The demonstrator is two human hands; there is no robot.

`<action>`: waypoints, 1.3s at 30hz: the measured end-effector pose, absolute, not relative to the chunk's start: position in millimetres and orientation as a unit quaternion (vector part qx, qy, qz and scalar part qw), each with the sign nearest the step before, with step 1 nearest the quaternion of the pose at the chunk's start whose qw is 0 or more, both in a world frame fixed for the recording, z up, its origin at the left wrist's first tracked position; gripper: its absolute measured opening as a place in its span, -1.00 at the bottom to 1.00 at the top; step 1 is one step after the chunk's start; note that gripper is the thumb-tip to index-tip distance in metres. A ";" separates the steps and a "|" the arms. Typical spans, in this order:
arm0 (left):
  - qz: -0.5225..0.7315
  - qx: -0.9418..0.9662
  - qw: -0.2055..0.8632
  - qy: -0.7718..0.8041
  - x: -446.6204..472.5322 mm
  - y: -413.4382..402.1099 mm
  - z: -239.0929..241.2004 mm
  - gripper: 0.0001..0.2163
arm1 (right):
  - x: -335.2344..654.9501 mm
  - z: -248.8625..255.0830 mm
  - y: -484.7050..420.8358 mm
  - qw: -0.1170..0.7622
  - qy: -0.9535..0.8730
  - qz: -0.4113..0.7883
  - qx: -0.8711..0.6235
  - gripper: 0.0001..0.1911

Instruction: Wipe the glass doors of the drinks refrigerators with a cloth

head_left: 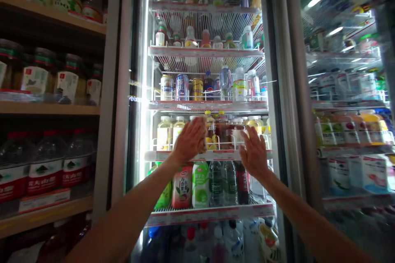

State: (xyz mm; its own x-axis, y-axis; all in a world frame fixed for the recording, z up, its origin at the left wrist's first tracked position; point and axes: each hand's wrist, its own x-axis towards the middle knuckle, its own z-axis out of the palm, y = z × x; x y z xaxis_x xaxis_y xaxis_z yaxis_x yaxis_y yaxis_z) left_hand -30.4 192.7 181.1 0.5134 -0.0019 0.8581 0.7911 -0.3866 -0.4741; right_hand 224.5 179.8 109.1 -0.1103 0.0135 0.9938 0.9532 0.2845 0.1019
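Both my hands are raised before a lit drinks fridge, in front of its fourth shelf. My left hand [190, 139] is stretched out with nothing in it, covering part of a row of pale yellow bottles [164, 132]. To the right, my right hand [254, 150] has its fingers spread and also holds nothing. Between them show yellow-capped bottles [210, 128]. Just below stand a red tea bottle [182, 187], a green juice bottle [200, 184], clear water bottles [229, 183] and a dark cola bottle [243, 185]. Whether either hand touches anything, I cannot tell.
Cans [182, 87] and bottles line the wire shelves higher up. On the left, a wooden shelf unit [49, 108] bears jars [37, 74] and red-labelled water bottles [45, 166]. A metal door frame [291, 90] runs along the right, with more stocked drinks [370, 127] beyond, blurred.
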 end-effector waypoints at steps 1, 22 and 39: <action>-0.451 -0.698 0.467 -0.302 -44.2 191.1 190.2 -0.55 | 236.9 110.3 178.9 0.535 -0.587 -0.441 -0.419 -0.46; -0.440 -0.732 0.459 -0.244 99.4 204.1 208.7 -0.50 | 324.2 88.7 155.2 0.514 -0.550 -0.456 -0.475 -0.50; -0.172 -0.831 0.528 0.022 179.9 204.4 132.2 -0.58 | 355.2 73.7 136.3 0.507 -0.529 -0.458 -0.503 -0.48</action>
